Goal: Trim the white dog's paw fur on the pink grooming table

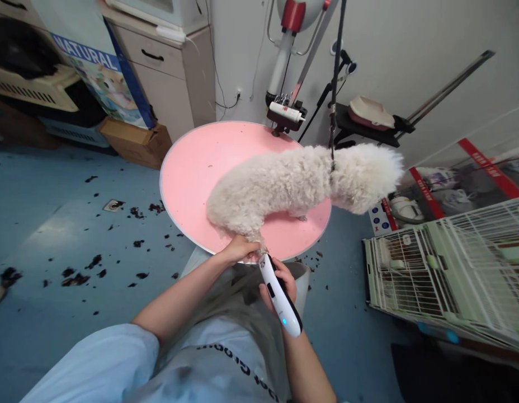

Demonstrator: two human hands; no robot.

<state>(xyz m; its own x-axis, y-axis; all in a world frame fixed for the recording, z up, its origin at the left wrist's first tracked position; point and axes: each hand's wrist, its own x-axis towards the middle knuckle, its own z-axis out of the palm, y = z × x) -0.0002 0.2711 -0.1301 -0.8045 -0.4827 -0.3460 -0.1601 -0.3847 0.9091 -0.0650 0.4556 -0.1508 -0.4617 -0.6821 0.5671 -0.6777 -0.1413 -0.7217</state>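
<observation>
A curly white dog (280,182) stands on a round pink grooming table (188,173), its head to the right and a dark loop round its neck. My left hand (239,249) is closed around the dog's lower leg near the table's front edge. In my right hand (284,282) is a white and black pet clipper (280,296) with a blue light glowing at its lower end. The clipper's head meets the same leg at the paw, just right of my left fingers. The blade itself is too small to make out.
A black tether (337,67) runs up from the dog's neck. A dryer arm (280,67) and a holder with a white tube (287,112) stand behind the table. Wire cages (414,274) are at right, a cardboard box (137,143) at left. Dark hair clumps (77,279) litter the floor.
</observation>
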